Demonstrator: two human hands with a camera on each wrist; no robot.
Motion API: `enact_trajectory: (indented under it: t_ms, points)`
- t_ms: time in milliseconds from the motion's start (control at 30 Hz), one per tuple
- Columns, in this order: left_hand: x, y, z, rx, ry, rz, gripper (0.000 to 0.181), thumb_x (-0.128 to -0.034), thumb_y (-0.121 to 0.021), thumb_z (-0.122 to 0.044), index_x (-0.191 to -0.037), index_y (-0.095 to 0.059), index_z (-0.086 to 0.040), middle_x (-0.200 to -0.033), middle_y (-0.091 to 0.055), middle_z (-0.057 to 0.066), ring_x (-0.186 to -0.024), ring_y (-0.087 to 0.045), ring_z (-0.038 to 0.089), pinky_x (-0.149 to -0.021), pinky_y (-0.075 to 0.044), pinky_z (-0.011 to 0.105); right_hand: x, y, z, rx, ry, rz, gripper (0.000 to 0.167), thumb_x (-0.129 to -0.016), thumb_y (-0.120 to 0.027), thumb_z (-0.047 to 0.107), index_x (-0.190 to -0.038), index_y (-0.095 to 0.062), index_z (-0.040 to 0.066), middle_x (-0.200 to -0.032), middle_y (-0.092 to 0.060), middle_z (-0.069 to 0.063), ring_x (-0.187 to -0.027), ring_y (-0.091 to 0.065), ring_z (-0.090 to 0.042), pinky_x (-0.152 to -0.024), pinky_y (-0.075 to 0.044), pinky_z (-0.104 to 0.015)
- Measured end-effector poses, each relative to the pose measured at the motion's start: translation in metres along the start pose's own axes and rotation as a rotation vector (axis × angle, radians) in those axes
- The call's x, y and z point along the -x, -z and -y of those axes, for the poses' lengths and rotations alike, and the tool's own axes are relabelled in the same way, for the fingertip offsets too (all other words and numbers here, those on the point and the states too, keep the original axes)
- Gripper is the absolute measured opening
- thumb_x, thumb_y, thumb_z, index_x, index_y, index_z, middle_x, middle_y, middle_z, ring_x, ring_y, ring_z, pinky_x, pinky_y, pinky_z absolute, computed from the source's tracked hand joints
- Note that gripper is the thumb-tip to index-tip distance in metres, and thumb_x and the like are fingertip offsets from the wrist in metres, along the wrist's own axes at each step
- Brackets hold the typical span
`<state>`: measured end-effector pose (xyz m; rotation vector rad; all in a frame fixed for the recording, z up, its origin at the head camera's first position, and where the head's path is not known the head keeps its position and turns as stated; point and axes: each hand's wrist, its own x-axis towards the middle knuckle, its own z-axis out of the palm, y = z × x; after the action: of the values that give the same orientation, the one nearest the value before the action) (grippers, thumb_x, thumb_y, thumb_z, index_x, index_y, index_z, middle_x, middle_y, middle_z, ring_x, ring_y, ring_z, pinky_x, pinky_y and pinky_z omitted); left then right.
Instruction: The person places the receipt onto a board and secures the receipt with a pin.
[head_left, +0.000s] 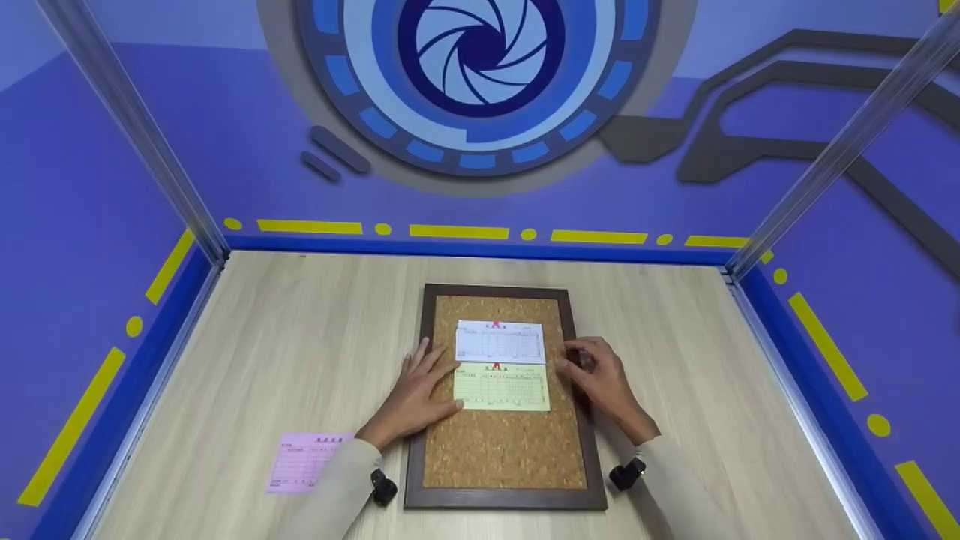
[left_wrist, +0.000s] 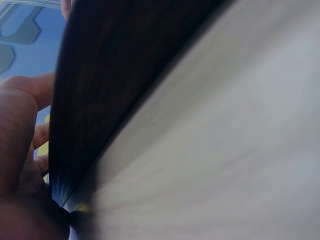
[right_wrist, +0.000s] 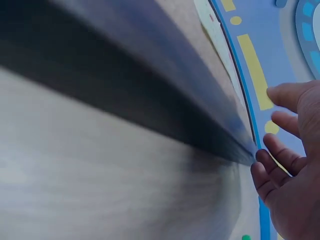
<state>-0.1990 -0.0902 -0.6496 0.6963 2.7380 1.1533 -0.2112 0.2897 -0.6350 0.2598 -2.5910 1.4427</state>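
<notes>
The left hand (head_left: 411, 396) is spread, fingers loose, over the left side of the corkboard (head_left: 502, 450), thumb and forefinger at the left edge of a green slip (head_left: 517, 390). The right hand (head_left: 606, 379), its fingers loosely bent and grasping nothing, is at the right side of the board's brown frame (head_left: 502, 499). Just above the green slip sits a white slip (head_left: 499, 345); each has a red pin at its top edge. The corkboard lies on the pale wooden tabletop (head_left: 675, 322). Left of it, well apart, lies a pink slip (head_left: 300, 461), partly covered by the left sleeve (head_left: 341, 480). Blue walls (head_left: 187, 112) with yellow dashes surround the tabletop.
</notes>
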Motion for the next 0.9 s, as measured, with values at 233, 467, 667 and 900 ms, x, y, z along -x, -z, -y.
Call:
enact_trajectory:
  t_ms: [233, 467, 667, 900]
  points:
    - [0.001, -0.001, 0.0, 0.0, -0.012, -0.006, 0.071, -0.0952, -0.08, -0.041, -0.157, -0.061, -0.013, -0.177, -0.034, 0.017, -0.17, -0.004, 0.044, -0.132, -0.004, 0.071, 0.007, 0.005, -0.009, 0.032, -0.049, 0.034, 0.056, -0.095, -0.089, 0.022, -0.144, -0.068, 0.005, -0.146, -0.059, -0.016, -0.142, -0.053, -0.038, -0.119, -0.043, -0.061]
    - [0.001, -0.001, 0.0, 0.002, -0.033, -0.019, 0.072, -0.0947, -0.081, -0.041, -0.156, -0.062, -0.009, -0.176, -0.035, 0.02, -0.169, -0.006, 0.048, -0.131, -0.006, 0.074, 0.017, 0.013, -0.018, 0.085, -0.084, 0.12, 0.071, -0.097, -0.087, 0.037, -0.156, -0.059, 0.01, -0.16, -0.049, -0.016, -0.154, -0.041, -0.037, -0.127, -0.032, -0.063]
    - [0.001, 0.0, 0.0, -0.007, -0.04, -0.025, 0.072, -0.0946, -0.082, -0.041, -0.155, -0.062, -0.008, -0.175, -0.036, 0.02, -0.168, -0.007, 0.049, -0.13, -0.006, 0.075, 0.021, 0.018, -0.024, 0.113, -0.058, 0.154, 0.077, -0.097, -0.087, 0.04, -0.161, -0.055, 0.01, -0.165, -0.046, -0.017, -0.157, -0.037, -0.038, -0.128, -0.031, -0.064]
    - [0.0, 0.001, -0.001, 0.006, -0.023, -0.017, 0.072, -0.0951, -0.081, -0.042, -0.155, -0.062, -0.008, -0.176, -0.036, 0.019, -0.169, -0.006, 0.047, -0.131, -0.006, 0.074, 0.023, 0.022, -0.027, 0.125, -0.064, 0.17, 0.079, -0.097, -0.086, 0.041, -0.162, -0.053, 0.011, -0.166, -0.044, -0.016, -0.159, -0.033, -0.037, -0.129, -0.028, -0.066]
